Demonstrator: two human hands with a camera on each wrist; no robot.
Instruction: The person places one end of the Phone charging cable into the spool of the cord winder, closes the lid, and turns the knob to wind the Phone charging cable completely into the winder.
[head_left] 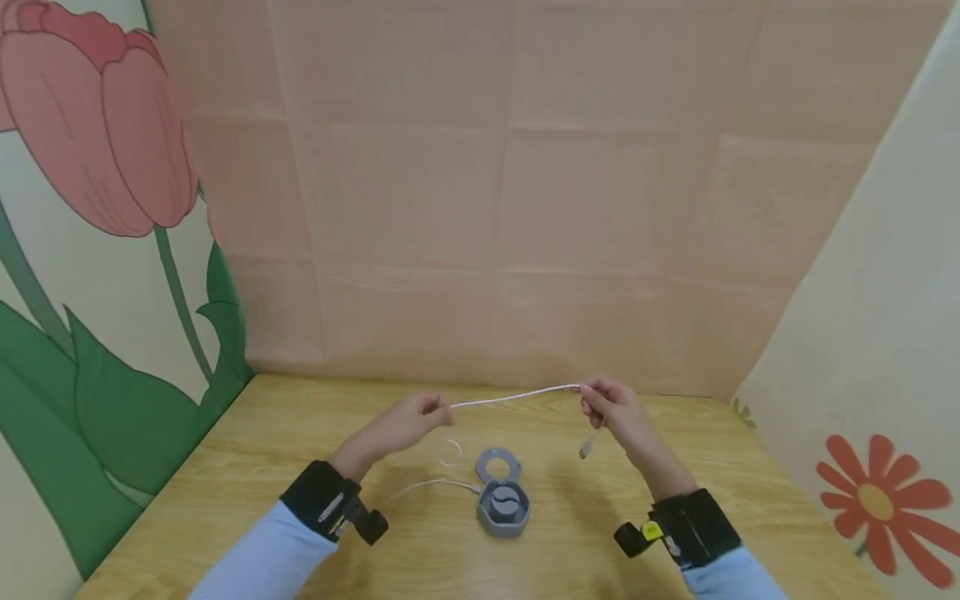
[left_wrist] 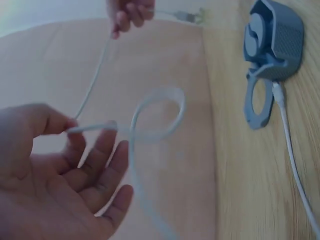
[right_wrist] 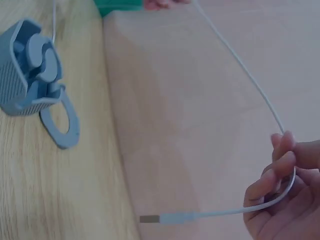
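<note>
A white cable (head_left: 513, 397) stretches in the air between both hands above the wooden table (head_left: 262, 450). My left hand (head_left: 408, 421) pinches it between thumb and forefinger, and a small loop (left_wrist: 157, 114) curls just past the fingers. My right hand (head_left: 611, 407) pinches the other stretch, with the USB plug (head_left: 585, 451) dangling below it; the plug (right_wrist: 150, 218) also shows in the right wrist view. The cable's far end (head_left: 438, 483) runs along the table into a small grey-blue device (head_left: 502, 500) with a ring-shaped loop (head_left: 497, 463), seen as the device (left_wrist: 275, 42) and the device (right_wrist: 30, 70) in the wrist views.
A pink paper backdrop (head_left: 510, 192) rises right behind the table's far edge. Flower-painted walls stand at the left (head_left: 97, 250) and right (head_left: 877, 467). Black wrist straps with cameras sit on both forearms.
</note>
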